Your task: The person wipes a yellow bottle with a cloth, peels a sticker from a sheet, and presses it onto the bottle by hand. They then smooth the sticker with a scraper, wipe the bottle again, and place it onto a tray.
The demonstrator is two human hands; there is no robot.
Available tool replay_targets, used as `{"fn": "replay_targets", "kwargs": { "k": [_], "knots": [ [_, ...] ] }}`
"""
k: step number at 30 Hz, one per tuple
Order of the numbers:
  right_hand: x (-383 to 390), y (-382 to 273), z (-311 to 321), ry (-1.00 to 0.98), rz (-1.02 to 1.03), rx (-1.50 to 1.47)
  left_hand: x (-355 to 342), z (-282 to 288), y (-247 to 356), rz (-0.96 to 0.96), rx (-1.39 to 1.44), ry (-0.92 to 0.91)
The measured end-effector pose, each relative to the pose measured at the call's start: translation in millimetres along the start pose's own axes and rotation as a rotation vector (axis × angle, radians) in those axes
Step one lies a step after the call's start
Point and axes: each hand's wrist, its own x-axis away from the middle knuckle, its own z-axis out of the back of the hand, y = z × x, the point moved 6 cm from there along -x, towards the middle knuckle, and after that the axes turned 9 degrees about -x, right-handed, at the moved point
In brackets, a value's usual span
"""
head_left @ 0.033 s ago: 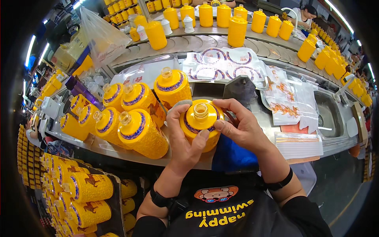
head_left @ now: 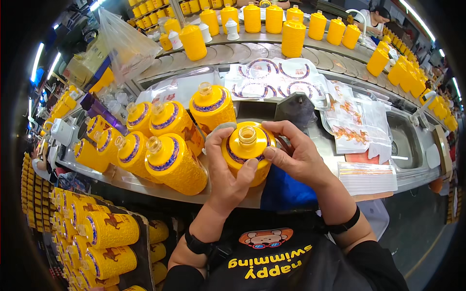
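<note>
Head view: left hand (head_left: 227, 167) and right hand (head_left: 297, 154) both clasp a yellow bottle (head_left: 247, 149), neck up, thumbs pressing its collar band flat.

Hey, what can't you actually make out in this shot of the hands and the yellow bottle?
- Head view: the yellow bottle shows only its shoulder and open neck; the left hand and right hand cover its sides.
- Whether its blue collar band is fully stuck down: hidden under the fingers.
- The label sheets carry patterns too small to read.
- The stacked bottles at lower left are cut off by the dark rim.
</note>
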Motion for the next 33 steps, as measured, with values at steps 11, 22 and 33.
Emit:
{"fn": "replay_targets", "kwargs": {
  "k": [11, 22, 33],
  "knots": [
    [1, -1, -2, -0.007, 0.012, 0.024, 10, 5, -7, 0.002, 0.274, 0.046],
    [2, 4, -1, -0.017, -0.054, 0.023, 40, 19, 20, -0.503, -0.526, 0.025],
    [2, 1, -1, 0.015, 0.017, 0.067, 15, 1, -1, 0.001, 0.276, 0.08]
  ]
}}
